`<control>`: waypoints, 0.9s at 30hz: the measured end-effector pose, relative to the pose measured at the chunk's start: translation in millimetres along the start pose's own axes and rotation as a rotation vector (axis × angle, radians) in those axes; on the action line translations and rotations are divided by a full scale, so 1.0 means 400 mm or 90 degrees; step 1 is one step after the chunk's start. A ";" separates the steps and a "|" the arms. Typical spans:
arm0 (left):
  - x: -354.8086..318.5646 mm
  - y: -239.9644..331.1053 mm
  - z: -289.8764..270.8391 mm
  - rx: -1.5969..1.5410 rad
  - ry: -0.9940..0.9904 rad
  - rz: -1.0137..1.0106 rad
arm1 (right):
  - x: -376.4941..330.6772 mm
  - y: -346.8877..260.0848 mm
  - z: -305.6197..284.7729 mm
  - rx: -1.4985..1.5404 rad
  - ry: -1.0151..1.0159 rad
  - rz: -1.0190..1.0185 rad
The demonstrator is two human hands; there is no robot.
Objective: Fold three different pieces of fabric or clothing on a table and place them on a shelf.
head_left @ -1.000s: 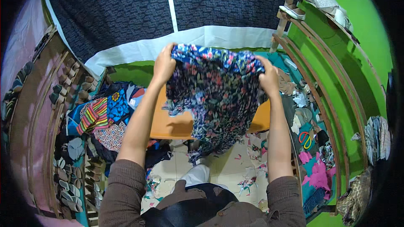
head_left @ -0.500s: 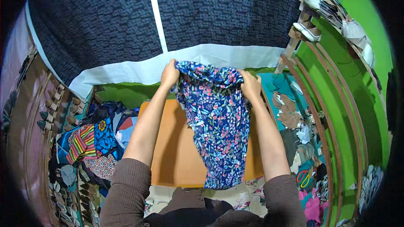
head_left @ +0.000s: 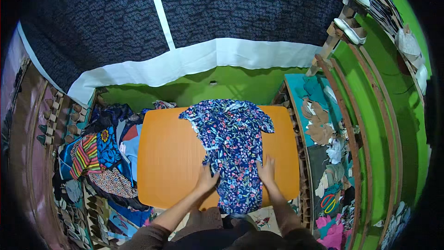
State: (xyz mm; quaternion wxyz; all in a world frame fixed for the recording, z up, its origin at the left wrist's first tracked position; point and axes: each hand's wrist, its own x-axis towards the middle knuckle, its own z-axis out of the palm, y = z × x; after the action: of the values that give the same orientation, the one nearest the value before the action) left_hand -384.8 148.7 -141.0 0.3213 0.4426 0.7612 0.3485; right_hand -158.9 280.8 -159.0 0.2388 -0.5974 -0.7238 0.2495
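Observation:
A dark blue floral garment (head_left: 231,148) lies flat along the middle of an orange table (head_left: 171,157), its collar end toward the far edge and its hem hanging over the near edge. My left hand (head_left: 206,179) rests palm-down on the garment's left edge near the hem. My right hand (head_left: 267,170) presses flat on its right edge. Both hands have fingers spread on the cloth and grip nothing.
A heap of colourful clothes (head_left: 99,157) lies left of the table. Patterned fabric (head_left: 323,129) drapes a wooden rail on the right. A dark blue curtain with a white band (head_left: 185,60) hangs behind. Shoes (head_left: 354,23) sit on a rack at the upper right.
The garment was held up by its top corners with both hands; now it is laid flat on the table and both hands have moved down to its lower part.

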 end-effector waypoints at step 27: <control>-0.311 0.085 0.228 -0.298 0.015 -0.180 | -0.317 0.116 -0.069 0.372 -0.301 0.004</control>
State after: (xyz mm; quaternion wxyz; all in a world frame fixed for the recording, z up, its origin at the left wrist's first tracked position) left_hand -246.9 71.8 -141.0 0.4512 0.2414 0.7179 0.4720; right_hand -84.5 165.6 -174.1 0.2247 -0.4322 -0.6555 0.5771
